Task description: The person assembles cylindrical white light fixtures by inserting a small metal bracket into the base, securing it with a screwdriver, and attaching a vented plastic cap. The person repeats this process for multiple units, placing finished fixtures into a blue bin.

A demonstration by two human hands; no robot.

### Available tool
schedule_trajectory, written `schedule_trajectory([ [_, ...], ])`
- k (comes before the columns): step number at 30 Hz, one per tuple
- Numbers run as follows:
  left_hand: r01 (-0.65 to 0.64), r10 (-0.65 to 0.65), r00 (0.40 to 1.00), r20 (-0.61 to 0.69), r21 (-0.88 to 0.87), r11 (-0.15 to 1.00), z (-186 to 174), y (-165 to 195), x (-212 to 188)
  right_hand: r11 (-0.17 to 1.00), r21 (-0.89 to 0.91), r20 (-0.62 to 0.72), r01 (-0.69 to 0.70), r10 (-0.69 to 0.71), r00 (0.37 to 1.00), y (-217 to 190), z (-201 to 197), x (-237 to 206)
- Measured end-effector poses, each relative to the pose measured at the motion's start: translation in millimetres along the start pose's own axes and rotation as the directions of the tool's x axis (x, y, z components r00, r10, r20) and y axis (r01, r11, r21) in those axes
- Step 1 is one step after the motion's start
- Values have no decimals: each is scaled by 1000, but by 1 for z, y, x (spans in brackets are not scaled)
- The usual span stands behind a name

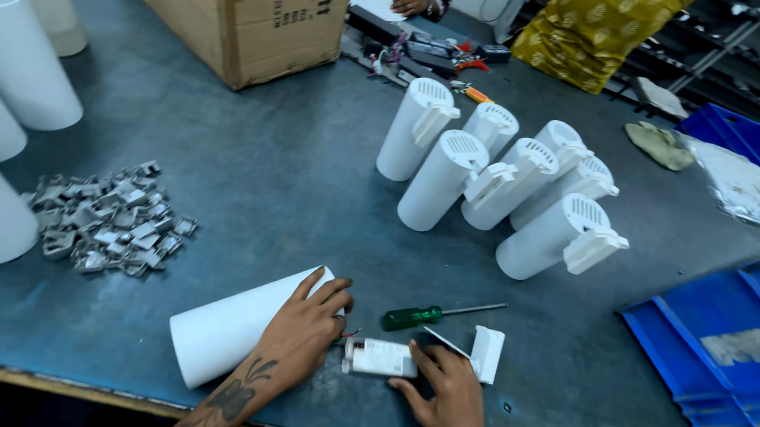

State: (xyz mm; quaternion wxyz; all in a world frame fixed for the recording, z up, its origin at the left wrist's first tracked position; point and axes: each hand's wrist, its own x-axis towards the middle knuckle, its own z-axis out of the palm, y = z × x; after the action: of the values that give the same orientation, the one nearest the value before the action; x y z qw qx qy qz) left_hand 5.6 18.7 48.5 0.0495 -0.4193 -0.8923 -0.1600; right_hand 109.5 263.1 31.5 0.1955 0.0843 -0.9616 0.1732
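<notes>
Left hand, forearm tattooed, is laid palm-down over the upper end of a white tube; fingers are spread and curved on it, pressing rather than clenched. The tube lies on its side on the grey counter, near the front edge, long axis running from lower left to upper right, open end at the lower left.

Right hand is set just beside it, fingers loosely wrapped on a small white box with short wires at its left end; the box lies flat, long axis left to right. A white bracket is seen touching the hand's far side.

A green-handled screwdriver lies just beyond, tip pointing right. Finished white lamps are grouped further back; metal clips are heaped at left.
</notes>
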Motion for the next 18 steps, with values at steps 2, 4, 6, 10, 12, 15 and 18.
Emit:
schedule_trajectory([
  [2,4,-4,1000,-1,-20,1000,1,0,0,996,31,28,-85,84,996,-4,-6,-1],
  [4,-1,1,999,-38,2,1000,3,0,0,985,84,-7,-147,149,989,-11,-10,1],
  [6,-9,11,997,-71,20,1000,5,1,0,971,158,-102,-179,196,975,-22,-11,6],
  [10,-30,27,994,-108,-23,999,6,0,0,943,318,-116,99,-65,991,-44,1,30],
  [12,-50,42,992,-119,-66,997,5,-1,-1,922,332,-92,199,-178,980,-51,11,43],
  [15,-69,54,989,-140,-104,992,1,-2,-5,944,292,10,155,-165,986,-54,21,52],
  [18,-57,40,985,-168,-98,994,-2,-1,-6,954,298,33,23,-34,999,-50,27,49],
])
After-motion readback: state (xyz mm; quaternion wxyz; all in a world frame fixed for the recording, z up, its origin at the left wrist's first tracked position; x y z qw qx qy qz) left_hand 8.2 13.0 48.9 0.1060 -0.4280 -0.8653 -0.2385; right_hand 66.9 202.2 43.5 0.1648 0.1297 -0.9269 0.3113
